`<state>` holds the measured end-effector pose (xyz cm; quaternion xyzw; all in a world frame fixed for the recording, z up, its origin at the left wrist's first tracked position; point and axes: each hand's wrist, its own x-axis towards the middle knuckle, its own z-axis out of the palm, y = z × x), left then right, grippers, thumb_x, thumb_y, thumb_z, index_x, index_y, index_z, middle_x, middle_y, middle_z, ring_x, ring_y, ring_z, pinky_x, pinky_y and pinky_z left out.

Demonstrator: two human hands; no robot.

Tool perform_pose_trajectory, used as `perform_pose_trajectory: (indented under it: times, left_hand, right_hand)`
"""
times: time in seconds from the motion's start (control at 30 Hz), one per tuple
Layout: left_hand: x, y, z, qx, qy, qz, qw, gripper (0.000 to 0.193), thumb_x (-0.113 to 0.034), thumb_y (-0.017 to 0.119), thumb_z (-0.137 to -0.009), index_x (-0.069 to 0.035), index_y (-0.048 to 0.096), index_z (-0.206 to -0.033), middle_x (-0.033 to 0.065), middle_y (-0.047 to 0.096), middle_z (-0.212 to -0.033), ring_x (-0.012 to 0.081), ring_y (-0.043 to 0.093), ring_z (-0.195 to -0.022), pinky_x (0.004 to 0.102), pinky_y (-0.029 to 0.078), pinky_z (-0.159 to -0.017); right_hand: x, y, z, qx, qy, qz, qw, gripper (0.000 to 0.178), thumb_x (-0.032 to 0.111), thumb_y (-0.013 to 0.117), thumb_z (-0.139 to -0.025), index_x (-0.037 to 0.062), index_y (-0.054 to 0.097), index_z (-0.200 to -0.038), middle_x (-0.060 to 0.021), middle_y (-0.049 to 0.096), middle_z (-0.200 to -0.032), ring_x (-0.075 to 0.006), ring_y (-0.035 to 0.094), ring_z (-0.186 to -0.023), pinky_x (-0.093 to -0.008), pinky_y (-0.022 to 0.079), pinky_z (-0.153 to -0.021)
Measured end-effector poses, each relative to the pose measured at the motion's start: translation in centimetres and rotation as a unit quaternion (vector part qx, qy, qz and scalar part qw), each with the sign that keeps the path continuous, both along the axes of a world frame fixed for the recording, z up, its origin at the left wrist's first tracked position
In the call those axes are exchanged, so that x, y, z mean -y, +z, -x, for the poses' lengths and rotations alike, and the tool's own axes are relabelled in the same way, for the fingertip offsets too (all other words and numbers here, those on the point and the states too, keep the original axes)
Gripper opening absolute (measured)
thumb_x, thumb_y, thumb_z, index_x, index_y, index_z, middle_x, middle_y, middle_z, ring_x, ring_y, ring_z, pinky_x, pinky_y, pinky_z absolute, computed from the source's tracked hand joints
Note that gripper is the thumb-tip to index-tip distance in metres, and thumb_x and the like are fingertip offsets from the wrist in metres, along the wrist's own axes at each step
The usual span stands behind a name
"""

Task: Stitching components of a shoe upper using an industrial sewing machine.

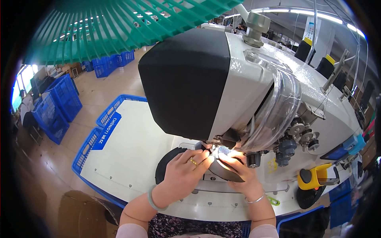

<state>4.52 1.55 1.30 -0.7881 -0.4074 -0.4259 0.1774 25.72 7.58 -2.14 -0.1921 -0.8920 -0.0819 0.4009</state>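
My left hand [183, 169], with a gold ring and a pale green bangle on the wrist, lies flat on a dark piece of material [220, 169] under the head of a white and black sewing machine [222, 83]. My right hand [241, 169], with a thin silver bracelet, presses the same piece just right of the needle area, which a small lamp lights brightly. The fingers of both hands meet at the spot below the needle. More black material [164, 164] spills to the left of my left hand on the white table [131, 146].
Blue plastic crates [89, 144] stand against the table's left edge, more crates [55, 107] on the floor beyond. A yellow and black device [311, 182] sits at the table's right. A green slatted visor [119, 23] hangs across the top. Thread cones [326, 65] stand behind the machine.
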Motion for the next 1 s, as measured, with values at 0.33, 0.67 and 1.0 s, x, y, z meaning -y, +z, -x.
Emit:
perform_pose_trajectory:
  times: [0.33, 0.67, 1.0]
  left_hand:
    - [-0.2, 0.7, 0.3, -0.041, -0.011, 0.052, 0.998, 0.031, -0.005, 0.061, -0.069, 0.001, 0.063, -0.1, 0.0088, 0.059, -0.101, 0.0232, 0.062, -0.095, 0.0319, 0.055, -0.076]
    - [-1.1, 0.1, 1.2, 0.092, -0.028, 0.081, 0.992, 0.032, -0.002, 0.068, -0.064, -0.002, 0.068, -0.095, 0.0058, 0.067, -0.086, 0.0229, 0.066, -0.073, 0.0302, 0.055, -0.065]
    - [-0.5, -0.5, 0.2, 0.013, -0.017, -0.026, 0.999, 0.029, -0.002, 0.067, -0.064, -0.003, 0.068, -0.093, 0.0044, 0.066, -0.095, 0.023, 0.065, -0.09, 0.0317, 0.057, -0.069]
  right_hand:
    - [1.2, 0.7, 1.0, -0.047, -0.025, 0.097, 0.994, 0.046, 0.017, 0.069, -0.07, 0.0125, 0.066, -0.116, -0.0025, 0.062, -0.115, -0.0265, 0.058, -0.102, -0.0494, 0.037, -0.085]
    - [2.2, 2.0, 1.8, 0.043, -0.079, -0.071, 0.993, 0.043, 0.005, 0.064, -0.057, 0.0038, 0.07, -0.1, -0.0071, 0.065, -0.11, -0.0262, 0.056, -0.098, -0.042, 0.047, -0.081]
    - [3.0, 2.0, 1.8, 0.006, -0.074, 0.027, 0.997, 0.049, -0.001, 0.067, -0.054, 0.0014, 0.068, -0.103, -0.0083, 0.06, -0.106, -0.0301, 0.051, -0.093, -0.041, 0.045, -0.074]
